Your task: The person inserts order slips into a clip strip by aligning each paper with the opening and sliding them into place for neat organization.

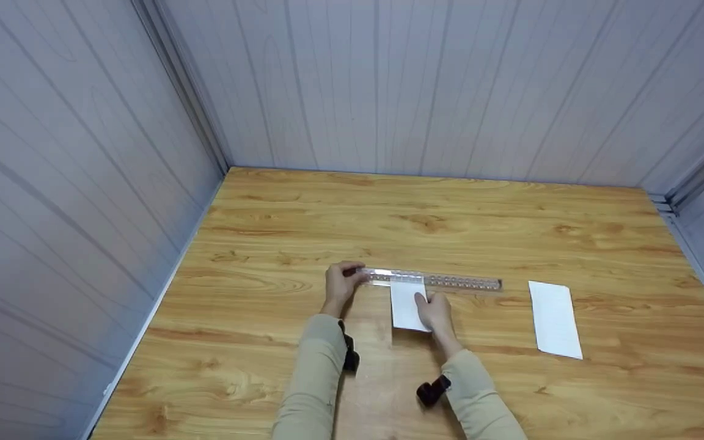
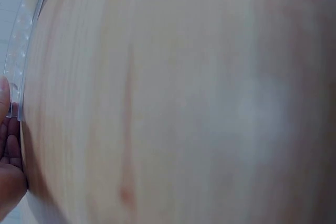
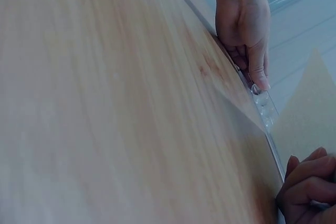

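Observation:
A clear plastic ruler (image 1: 462,282) with a row of round holes lies crosswise in the head view. My left hand (image 1: 340,286) grips its left end between thumb and fingers; the left wrist view shows that hand (image 2: 11,169) at the left border beside the ruler (image 2: 22,40). My right hand (image 1: 437,311) pinches the right side of a white sheet of paper (image 1: 407,305), thumb on top. The paper's far edge overlaps the ruler, and its near edge casts a shadow on the table. In the right wrist view, the right hand's fingers (image 3: 307,182) are curled at the paper (image 3: 310,108).
A second white sheet (image 1: 555,319) lies flat on the wooden table (image 1: 425,223), to the right of the ruler. Pale panel walls (image 1: 352,91) stand behind and along both sides. Black camera mounts (image 1: 351,354) are strapped at both sleeves.

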A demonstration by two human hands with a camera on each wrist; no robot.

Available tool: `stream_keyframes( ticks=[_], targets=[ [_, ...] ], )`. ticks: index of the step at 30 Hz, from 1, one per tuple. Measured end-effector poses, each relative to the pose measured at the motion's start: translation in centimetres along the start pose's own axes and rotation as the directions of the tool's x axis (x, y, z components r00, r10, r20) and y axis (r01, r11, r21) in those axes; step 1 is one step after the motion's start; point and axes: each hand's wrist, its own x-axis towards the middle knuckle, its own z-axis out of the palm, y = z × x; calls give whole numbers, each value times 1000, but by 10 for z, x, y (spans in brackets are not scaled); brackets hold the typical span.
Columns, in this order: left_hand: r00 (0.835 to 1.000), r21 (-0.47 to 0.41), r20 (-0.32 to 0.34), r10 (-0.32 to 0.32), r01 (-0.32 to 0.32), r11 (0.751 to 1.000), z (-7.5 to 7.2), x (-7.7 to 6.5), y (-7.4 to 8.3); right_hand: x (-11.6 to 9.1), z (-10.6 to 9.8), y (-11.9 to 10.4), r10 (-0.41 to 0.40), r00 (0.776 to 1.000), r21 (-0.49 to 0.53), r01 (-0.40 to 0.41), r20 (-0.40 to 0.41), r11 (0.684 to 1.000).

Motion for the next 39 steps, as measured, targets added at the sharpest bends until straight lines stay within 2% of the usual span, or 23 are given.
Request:
stream_keyframes(
  ticks=[7,19,28,39],
  targets=[
    [1000,-1,-6,-6,6,1000,0,0,1,-1,2,-3,17,1000,-4,-17,9,1000],
    [1000,17,-9,-12,12,1000,0,1,2,-1,9,-7,-10,1000,8,10,-2,1000],
    [1000,-51,7,-9,9,999,0,0,0,-2,12,-10,19,1000,9,-19,3,1000],
    [1000,-9,-9,17,-17,1000,1,1,-1,-3,18,-13,-1,1000,-14,1,19,1000]
  ],
)
